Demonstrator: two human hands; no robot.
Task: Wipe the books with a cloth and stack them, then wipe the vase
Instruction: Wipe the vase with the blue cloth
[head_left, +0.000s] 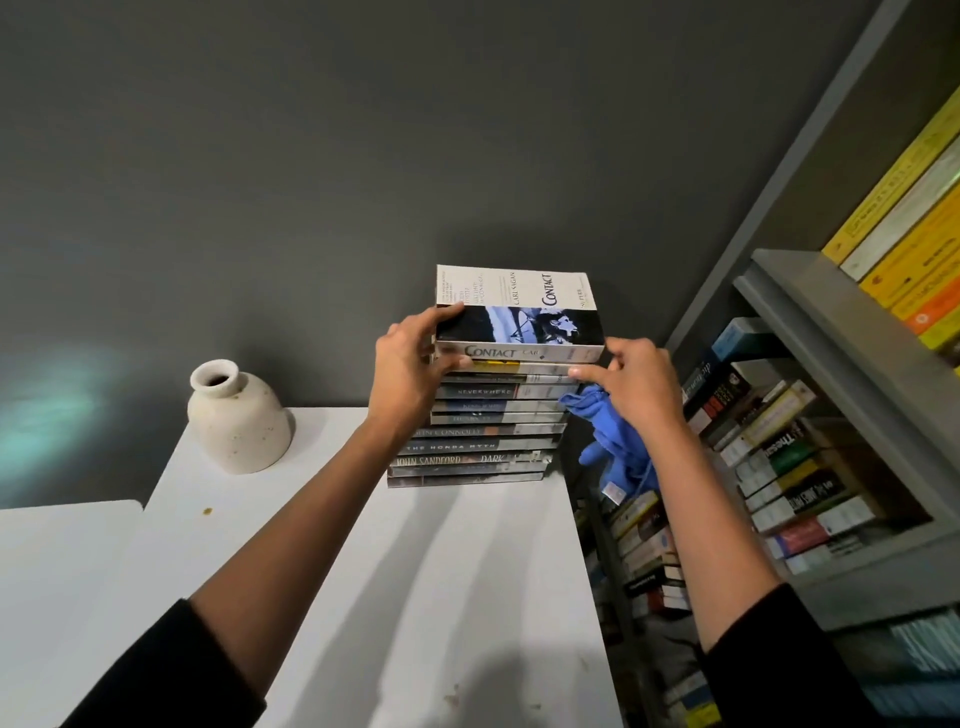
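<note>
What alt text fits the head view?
The left hand grips a Contact paperback atop a tall stack of books on a white table; the right hand touches the stack's edge while holding a blue cloth. A speckled cream vase stands left of the stack, a full grey bookshelf at right.

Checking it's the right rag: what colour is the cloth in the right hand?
Blue; the cloth hangs from the right hand, clearest in the head view.
</note>
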